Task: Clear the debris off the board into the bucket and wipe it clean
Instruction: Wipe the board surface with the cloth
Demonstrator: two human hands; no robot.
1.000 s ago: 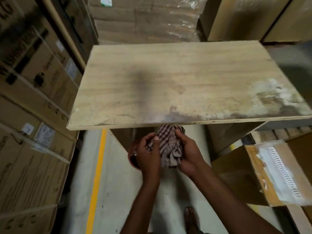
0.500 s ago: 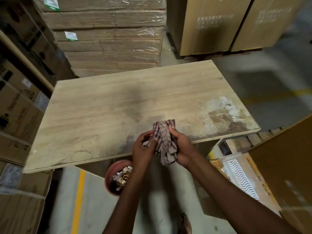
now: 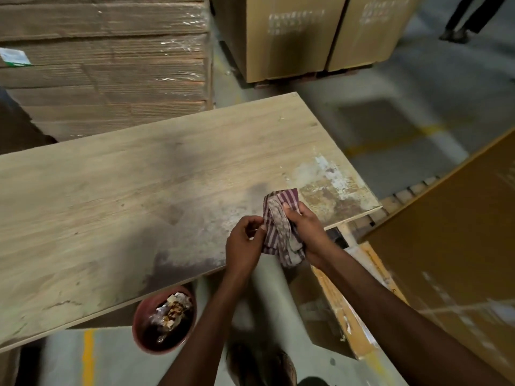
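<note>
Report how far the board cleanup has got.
Done: no loose debris shows on the board, and scraps lie in the bucket below its near edge. In hand: the left hand and right hand hold the striped cloth bunched at the board's near edge. Left: the wiping. A whitish-brown stained patch near the right corner and dark smudges along the near edge show.

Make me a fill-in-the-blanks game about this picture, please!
1. The left hand and right hand hold a striped ____.
2. The scraps lie inside the reddish ____.
3. The stained patch is on the wooden ____.

Missing words: cloth; bucket; board.
</note>
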